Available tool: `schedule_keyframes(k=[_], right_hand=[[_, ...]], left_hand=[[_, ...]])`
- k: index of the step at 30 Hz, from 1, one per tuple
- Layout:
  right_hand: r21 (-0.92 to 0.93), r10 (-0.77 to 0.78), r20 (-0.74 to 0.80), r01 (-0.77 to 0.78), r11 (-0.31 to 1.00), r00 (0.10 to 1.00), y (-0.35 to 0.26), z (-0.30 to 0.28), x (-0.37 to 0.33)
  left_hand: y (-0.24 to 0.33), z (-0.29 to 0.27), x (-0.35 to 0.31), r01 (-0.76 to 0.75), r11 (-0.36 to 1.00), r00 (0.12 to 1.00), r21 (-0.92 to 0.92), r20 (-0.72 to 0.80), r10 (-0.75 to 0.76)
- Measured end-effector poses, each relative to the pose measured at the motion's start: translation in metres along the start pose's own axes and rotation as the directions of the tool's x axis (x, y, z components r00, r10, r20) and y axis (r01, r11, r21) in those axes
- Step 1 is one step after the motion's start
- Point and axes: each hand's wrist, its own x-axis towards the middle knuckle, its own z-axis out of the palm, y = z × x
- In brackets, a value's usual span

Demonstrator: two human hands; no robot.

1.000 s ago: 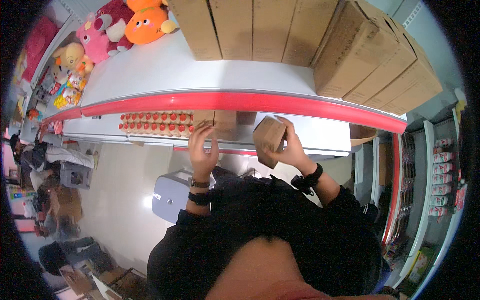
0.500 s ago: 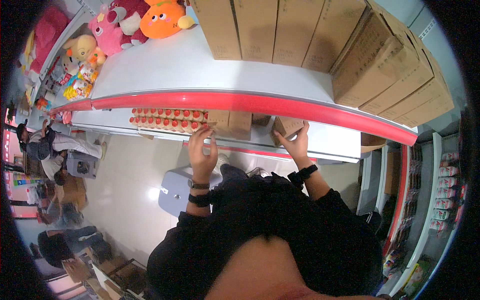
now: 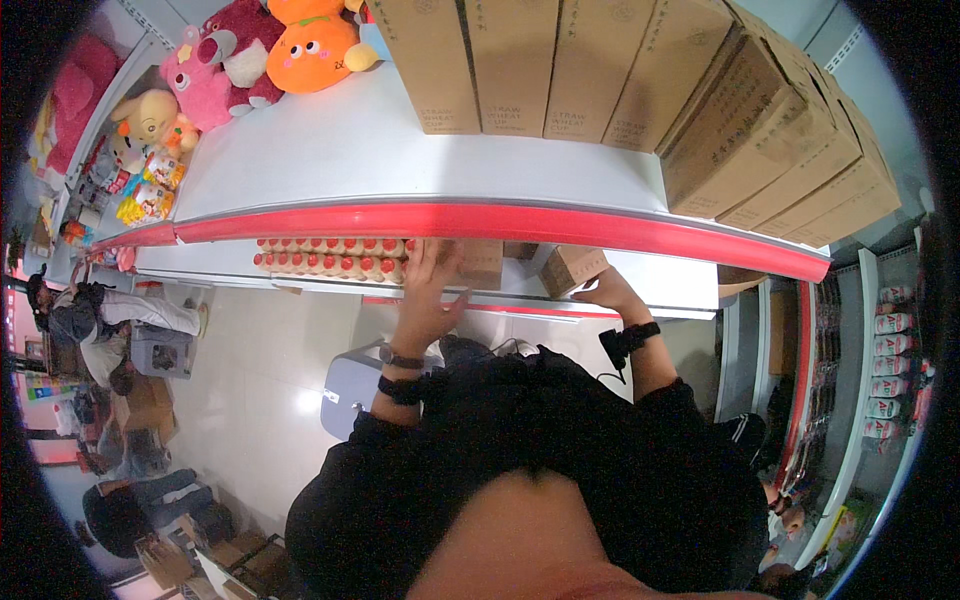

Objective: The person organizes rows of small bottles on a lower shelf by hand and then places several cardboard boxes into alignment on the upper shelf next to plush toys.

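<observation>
My left hand [image 3: 432,295] is open, its fingers stretched toward a brown cardboard box [image 3: 481,265] on the lower white shelf, beside the bottles. Whether the fingertips press on it is hard to see. Rows of small cream bottles with red caps [image 3: 335,264] stand just left of that hand. On the other side, my right hand [image 3: 615,297] is closed at the near right corner of a second, angled cardboard box [image 3: 572,270]. Its thumb lies along the box's near edge. Behind these boxes the shelf's depth is hidden by the upper shelf.
The upper shelf's red front edge [image 3: 500,219] runs above my hands. Tall cardboard boxes [image 3: 510,80] and plush toys [image 3: 310,45] stand on that shelf. A grey plastic stool [image 3: 345,393] is on the floor at left. People [image 3: 130,310] are farther left; stocked shelves [image 3: 885,375] are at right.
My left hand has moved right, off the bottles toward the cardboard box, with its fingers extended. The right hand has slid to the angled box's near right corner. My view has shifted slightly.
</observation>
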Motion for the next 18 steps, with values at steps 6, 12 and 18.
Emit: schedule_keyframes(k=[6,12,18], right_hand=[[0.178,0.009,0.04,-0.016,0.984,0.999,-0.012,0.009,0.009],[0.099,0.014,0.061,-0.02,0.995,0.998,-0.027,0.022,0.014],[0.142,-0.198,-0.008,0.197,0.97,0.98,-0.006,0.048,0.023]], left_hand=[[0.003,0.001,0.001,-0.012,1.0,0.999,-0.007,0.046,0.013],[-0.004,0.005,-0.003,-0.017,0.999,1.0,-0.039,0.014,0.017],[0.003,0.003,0.001,0.014,0.999,1.0,-0.039,-0.004,-0.014]])
